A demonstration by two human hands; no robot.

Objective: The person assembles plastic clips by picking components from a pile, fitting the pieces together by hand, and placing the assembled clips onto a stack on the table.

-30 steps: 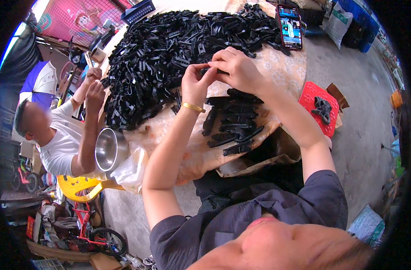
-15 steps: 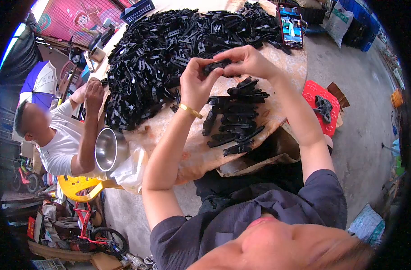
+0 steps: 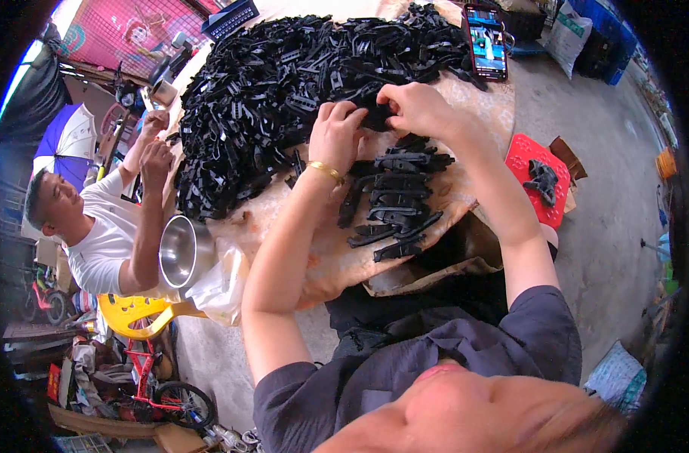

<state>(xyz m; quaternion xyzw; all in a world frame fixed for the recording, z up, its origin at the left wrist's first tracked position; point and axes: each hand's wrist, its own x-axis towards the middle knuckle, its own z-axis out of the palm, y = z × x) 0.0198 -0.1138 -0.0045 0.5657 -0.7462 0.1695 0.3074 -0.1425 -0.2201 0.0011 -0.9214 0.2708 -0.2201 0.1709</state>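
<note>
A large heap of black slotted plastic strips [image 3: 254,98] covers much of the table. At its near edge my left hand [image 3: 335,137] has its fingers curled in, their tips partly hidden. To its right, my right hand [image 3: 414,109] pinches with thumb and forefinger against dark material; what is between them cannot be made out. Black pieces [image 3: 375,118] show between the two hands, and whether they are held or lie in the heap is unclear. Just below the hands, several black strips [image 3: 399,195] lie stacked in a rough row.
A phone [image 3: 486,44] stands at the table's far right. At left a co-worker [image 3: 95,234] sits with raised hands near a steel bowl [image 3: 186,253] and a plastic bag [image 3: 222,287]. A red stool [image 3: 522,162] bears a black item at right. An open sack [image 3: 435,275] is at the near edge.
My hands, together around a black piece before, have moved apart. My left hand has turned palm down and the right has shifted slightly rightward. The co-worker's hands moved a little.
</note>
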